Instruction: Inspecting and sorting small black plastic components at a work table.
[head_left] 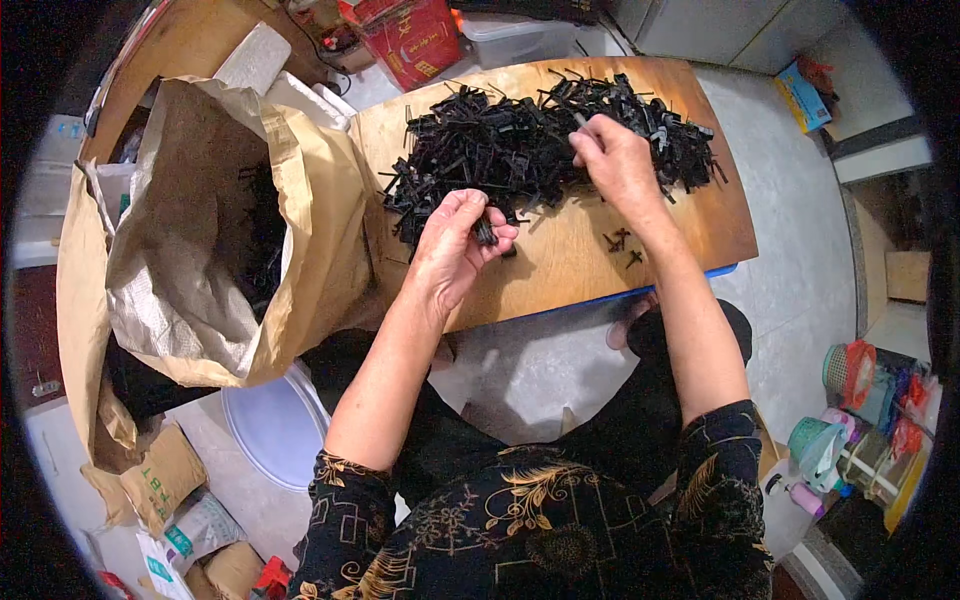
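The left hand (pixel 462 235) had its fingers curled around a small black bundle (pixel 485 233), while the right hand (pixel 622 165) seemed, as far as the blur allowed, pinched on a single piece (pixel 579 119) above the black heap (pixel 490 150) on the wooden counter (pixel 540 280). The slim strips looked light and fairly stiff, probably best gripped near one end.

Beyond the far edge of the table (pixel 560 272) stand a red box (pixel 405 45) and a clear plastic bin (pixel 520 42), with a white block (pixel 253 57) off the far-left corner. A blue-and-yellow box (pixel 803 97) stands off the far-right corner, and a red plastic bag (pixel 859 375) well past the near-right one. Off the near-left corner lies a pale-blue round basin or lid (pixel 265 425), brown packages (pixel 165 478) farther out.
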